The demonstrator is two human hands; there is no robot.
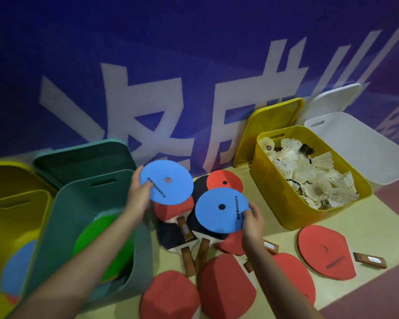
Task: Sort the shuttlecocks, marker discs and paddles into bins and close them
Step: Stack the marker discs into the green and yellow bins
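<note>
Both hands' fingers pinch blue discs (left (137, 199) one (166, 182), right (252, 223) another (221, 210)) above paddles (226, 284).

Each hand pinched a blue disc by its edge: the left hand (137, 196) held one (166, 182) beside the green bin (85, 203), the right hand (252, 223) another (221, 210) above the paddles (226, 284).

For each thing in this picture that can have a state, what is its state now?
Left hand: holds a blue disc.
Right hand: holds another blue disc.
Green bin: open, green disc inside.
Yellow bin: open, full of shuttlecocks.
White bin: open.
Paddles: still on the floor.
</note>
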